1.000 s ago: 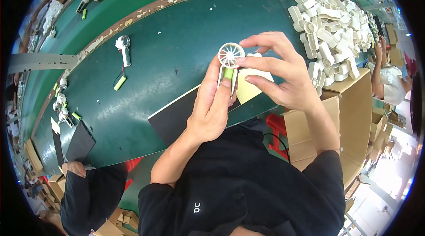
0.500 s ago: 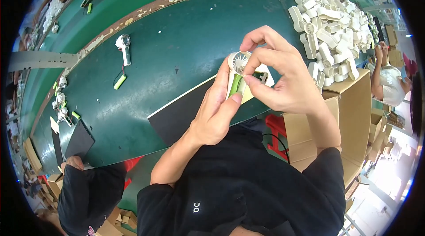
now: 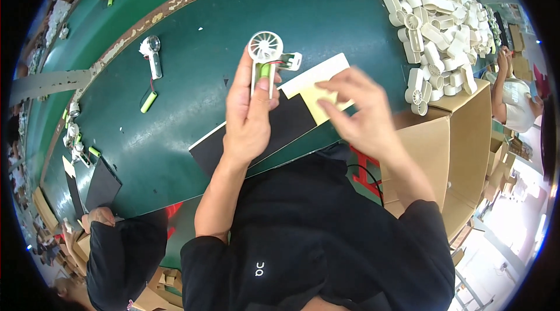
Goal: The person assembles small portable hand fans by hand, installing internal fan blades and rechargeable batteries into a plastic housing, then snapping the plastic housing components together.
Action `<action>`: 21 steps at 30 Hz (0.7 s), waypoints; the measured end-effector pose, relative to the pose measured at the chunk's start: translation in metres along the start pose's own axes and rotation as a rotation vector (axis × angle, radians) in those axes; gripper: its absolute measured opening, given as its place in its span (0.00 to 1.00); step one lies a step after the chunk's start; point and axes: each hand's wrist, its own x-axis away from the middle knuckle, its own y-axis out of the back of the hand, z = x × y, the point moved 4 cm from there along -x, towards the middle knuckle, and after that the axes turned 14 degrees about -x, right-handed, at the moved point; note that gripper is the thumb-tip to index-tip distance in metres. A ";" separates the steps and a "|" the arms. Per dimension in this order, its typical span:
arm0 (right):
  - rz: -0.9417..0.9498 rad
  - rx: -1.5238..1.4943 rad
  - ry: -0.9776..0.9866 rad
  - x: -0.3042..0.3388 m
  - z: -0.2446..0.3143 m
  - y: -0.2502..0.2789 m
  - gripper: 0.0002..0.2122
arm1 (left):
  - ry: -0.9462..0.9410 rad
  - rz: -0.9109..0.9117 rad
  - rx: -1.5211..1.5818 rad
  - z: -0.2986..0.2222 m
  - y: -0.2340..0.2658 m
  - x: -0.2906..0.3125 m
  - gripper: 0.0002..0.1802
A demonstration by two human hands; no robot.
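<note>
My left hand (image 3: 248, 118) is closed around a white handheld fan housing (image 3: 266, 47), its round spoked head pointing away from me. Inside the handle, under my thumb, lies a green battery (image 3: 265, 70). A small white bracket-like part (image 3: 290, 61) sticks out to the right of the housing, with a red wire beside it. Apart from the fan, my right hand (image 3: 361, 112) hovers over the pale yellow end of a black mat (image 3: 286, 121). Its fingers are spread, slightly blurred, and nothing shows between them.
A heap of white fan housings (image 3: 434, 37) covers the right end of the green table (image 3: 192, 124), above an open cardboard box (image 3: 466, 153). Left of me lies another fan (image 3: 153, 57) with a green battery (image 3: 149, 102) wired to it. A co-worker's hand (image 3: 99, 217) rests at the lower left.
My right hand has come off the fan and moved right and down. My left hand has carried the fan left and away from me; the bracket-like part now shows beside it.
</note>
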 end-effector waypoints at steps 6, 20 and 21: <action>-0.057 0.086 0.012 0.016 -0.048 -0.047 0.15 | 0.005 -0.013 -0.014 0.030 0.003 0.013 0.29; 0.092 0.049 -0.091 -0.005 -0.041 -0.045 0.07 | 0.015 0.053 -0.021 0.056 0.003 0.024 0.35; 0.096 0.034 -0.103 -0.005 -0.042 -0.043 0.06 | 0.017 0.056 -0.030 0.055 0.002 0.024 0.36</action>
